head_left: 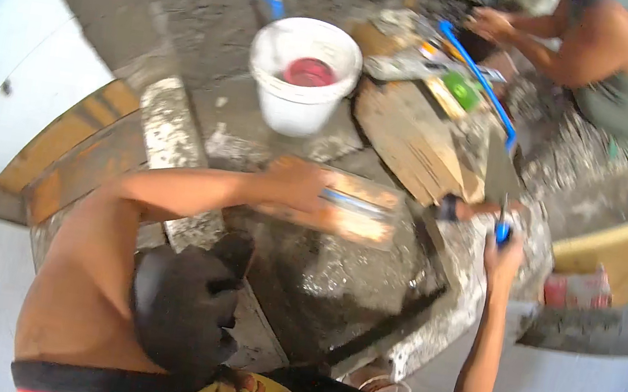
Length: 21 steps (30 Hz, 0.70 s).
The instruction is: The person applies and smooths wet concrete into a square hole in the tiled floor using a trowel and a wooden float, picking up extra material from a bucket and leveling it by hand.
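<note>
My left hand (298, 183) is closed on a flat rectangular plastering trowel (362, 224) with a bar along its back. It is held above a patch of wet grey mortar (342, 281) that lies in a low square recess. On the right, my right hand (503, 258) grips the blue handle of a pointing trowel (502, 233). Its thin metal shank points away from me, and the grey blade lies beyond, a little blurred. Below that hand runs a pale, mortar-splashed ledge (466, 316).
A white bucket (294, 112) with something red inside stands ahead. Right of it are torn brown cardboard (405, 132), a green round item (460, 90) and a blue pipe (484, 88). Another person (613, 70) crouches far right, hands in mortar. Wooden boards (81, 153) lean left.
</note>
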{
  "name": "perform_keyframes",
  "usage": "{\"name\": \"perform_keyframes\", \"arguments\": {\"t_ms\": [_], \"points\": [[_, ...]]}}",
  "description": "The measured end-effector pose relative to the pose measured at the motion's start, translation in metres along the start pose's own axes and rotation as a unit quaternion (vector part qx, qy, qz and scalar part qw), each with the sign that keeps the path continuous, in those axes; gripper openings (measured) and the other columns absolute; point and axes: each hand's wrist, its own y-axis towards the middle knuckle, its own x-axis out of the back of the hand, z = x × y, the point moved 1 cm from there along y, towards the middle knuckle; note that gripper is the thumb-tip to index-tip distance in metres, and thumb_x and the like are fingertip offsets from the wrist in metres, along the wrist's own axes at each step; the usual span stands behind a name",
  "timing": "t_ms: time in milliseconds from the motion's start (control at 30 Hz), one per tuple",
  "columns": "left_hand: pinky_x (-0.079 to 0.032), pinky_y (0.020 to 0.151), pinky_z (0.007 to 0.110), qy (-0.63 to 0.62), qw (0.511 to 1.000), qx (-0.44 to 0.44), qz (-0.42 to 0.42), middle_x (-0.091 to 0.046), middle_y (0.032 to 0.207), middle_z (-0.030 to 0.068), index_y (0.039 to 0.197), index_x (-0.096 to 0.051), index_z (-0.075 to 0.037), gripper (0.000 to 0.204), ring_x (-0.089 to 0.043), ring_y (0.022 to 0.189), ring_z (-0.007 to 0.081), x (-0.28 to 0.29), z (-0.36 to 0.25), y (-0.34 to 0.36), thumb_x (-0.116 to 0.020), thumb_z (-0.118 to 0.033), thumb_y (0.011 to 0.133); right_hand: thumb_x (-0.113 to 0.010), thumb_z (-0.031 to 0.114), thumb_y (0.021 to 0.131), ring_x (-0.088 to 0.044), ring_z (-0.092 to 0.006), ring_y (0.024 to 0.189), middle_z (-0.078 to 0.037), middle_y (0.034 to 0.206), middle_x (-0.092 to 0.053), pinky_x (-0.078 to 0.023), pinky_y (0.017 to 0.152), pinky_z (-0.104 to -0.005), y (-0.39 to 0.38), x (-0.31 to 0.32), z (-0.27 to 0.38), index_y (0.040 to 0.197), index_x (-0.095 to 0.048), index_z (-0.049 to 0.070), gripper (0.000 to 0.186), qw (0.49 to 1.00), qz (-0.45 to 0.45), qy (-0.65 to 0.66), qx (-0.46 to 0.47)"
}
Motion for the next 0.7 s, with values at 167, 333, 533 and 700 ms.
{"name": "perform_keyframes", "arguments": {"t_ms": [167, 333, 533, 700], "points": [[-0.051, 0.084, 0.045, -0.126, 0.978, 0.007, -0.167, -0.068, 0.104, 0.0198, 0.114, -0.059, -0.004, 0.060, -0.066, 0.098, 0.0343, 0.006, -0.023, -0.009, -0.074, -0.042, 0.071, -0.067, 0.013, 0.082, -0.057, -0.0173, 0.047, -0.005, 0.066, -0.060, -0.047, 0.043, -0.0336, -0.107, -0.035, -0.030, 0.083, -0.060, 0.002, 0.013, 0.883, 0.361, 0.168, -0.248], [-0.051, 0.081, 0.047, -0.052, 0.979, 0.164, -0.113, -0.068, 0.103, 0.0213, 0.118, -0.053, -0.002, 0.062, -0.066, 0.095, 0.0386, 0.003, -0.075, 0.008, -0.076, -0.038, 0.072, -0.073, 0.018, 0.082, -0.054, -0.0143, 0.046, -0.003, 0.066, -0.057, -0.047, 0.040, -0.0313, -0.158, -0.058, 0.032, 0.079, -0.056, 0.005, 0.022, 0.771, 0.426, 0.289, -0.375], [-0.052, 0.079, 0.052, -0.067, 0.993, 0.088, -0.050, -0.066, 0.093, 0.0260, 0.115, -0.045, -0.001, 0.050, -0.066, 0.092, 0.0438, -0.033, -0.083, 0.019, -0.071, -0.030, 0.083, -0.071, 0.022, 0.087, -0.052, -0.0127, 0.047, -0.001, 0.065, -0.054, -0.046, 0.040, -0.0304, -0.165, -0.034, 0.088, 0.082, -0.055, 0.007, 0.023, 0.746, 0.426, 0.359, -0.365], [-0.055, 0.073, 0.047, 0.062, 0.990, 0.099, -0.080, -0.068, 0.089, 0.0205, 0.117, -0.050, -0.004, 0.042, -0.070, 0.084, 0.0347, -0.062, -0.036, 0.037, -0.066, -0.030, 0.087, -0.069, 0.023, 0.089, -0.051, -0.0125, 0.046, -0.002, 0.065, -0.054, -0.045, 0.039, -0.0303, -0.180, -0.009, 0.067, 0.090, -0.056, 0.007, 0.020, 0.722, 0.436, 0.333, -0.421]]}}
